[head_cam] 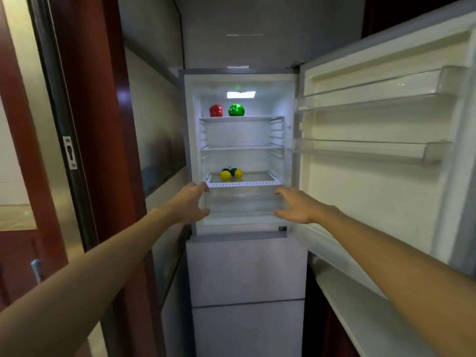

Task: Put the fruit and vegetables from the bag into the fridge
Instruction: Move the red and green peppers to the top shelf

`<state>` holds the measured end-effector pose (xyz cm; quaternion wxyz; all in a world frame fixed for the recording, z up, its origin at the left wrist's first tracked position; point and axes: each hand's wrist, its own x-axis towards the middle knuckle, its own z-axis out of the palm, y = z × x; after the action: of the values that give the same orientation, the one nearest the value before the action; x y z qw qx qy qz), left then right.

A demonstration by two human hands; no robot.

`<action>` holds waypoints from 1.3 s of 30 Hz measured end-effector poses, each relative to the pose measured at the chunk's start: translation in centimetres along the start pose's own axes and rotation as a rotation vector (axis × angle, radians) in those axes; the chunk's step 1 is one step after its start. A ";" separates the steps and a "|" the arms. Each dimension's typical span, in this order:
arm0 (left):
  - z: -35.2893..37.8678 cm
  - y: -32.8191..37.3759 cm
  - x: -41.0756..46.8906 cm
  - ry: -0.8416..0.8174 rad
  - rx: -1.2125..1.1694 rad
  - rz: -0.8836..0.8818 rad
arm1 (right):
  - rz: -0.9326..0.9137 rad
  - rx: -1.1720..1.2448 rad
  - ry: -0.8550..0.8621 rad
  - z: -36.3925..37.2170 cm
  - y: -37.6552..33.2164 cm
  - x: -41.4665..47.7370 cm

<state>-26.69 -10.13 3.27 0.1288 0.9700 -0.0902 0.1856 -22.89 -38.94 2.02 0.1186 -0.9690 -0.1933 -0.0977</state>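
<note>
Of the person, a bare left forearm (103,266) and a bare right forearm (386,253) show, both uncovered along their whole visible length. The bare left grip (189,202) and bare right grip (296,206) are plain hands with slender fingers

Left: dark red wooden door frame (85,124); metal latch plate (70,152) set in the black door edge. Black cable (180,29) runs up the grey wall (257,29). Small blue handle (36,269) at lower left.
</note>
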 end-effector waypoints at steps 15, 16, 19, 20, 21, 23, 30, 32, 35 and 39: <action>2.3 1.3 -6.7 -0.164 -0.033 0.216 | 0.214 0.110 -0.008 1.2 -3.2 -12.6; 2.4 1.9 -6.7 -0.163 -0.039 0.231 | 0.232 0.097 -0.009 1.0 -2.9 -13.4; 2.9 4.0 -6.9 -0.185 -0.049 0.271 | 0.293 0.059 -0.005 0.4 -1.8 -15.7; 3.2 4.8 -6.9 -0.199 -0.052 0.284 | 0.316 0.049 -0.009 0.1 -1.4 -16.6; 3.5 5.5 -7.0 -0.213 -0.059 0.299 | 0.332 0.042 -0.013 -0.1 -1.1 -17.4; 4.1 7.5 -7.3 -0.225 -0.088 0.342 | 0.368 0.042 -0.017 -0.7 -0.3 -19.3; 6.8 15.0 -8.3 -0.266 -0.188 0.490 | 0.487 0.027 0.028 -2.9 2.9 -26.8; 7.5 17.6 -8.6 -0.280 -0.192 0.527 | 0.526 0.051 0.035 -3.6 4.0 -29.3; 8.5 21.7 -9.5 -0.288 -0.189 0.586 | 0.579 0.023 0.035 -4.9 5.5 -33.4; 9.6 27.3 -10.7 -0.308 -0.208 0.654 | 0.644 -0.027 0.039 -6.6 7.1 -39.2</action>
<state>-39.31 -37.47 -3.52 0.1453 0.8881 -0.4320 0.0587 -56.50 -60.86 -2.23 0.1342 -0.9798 0.1270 -0.0763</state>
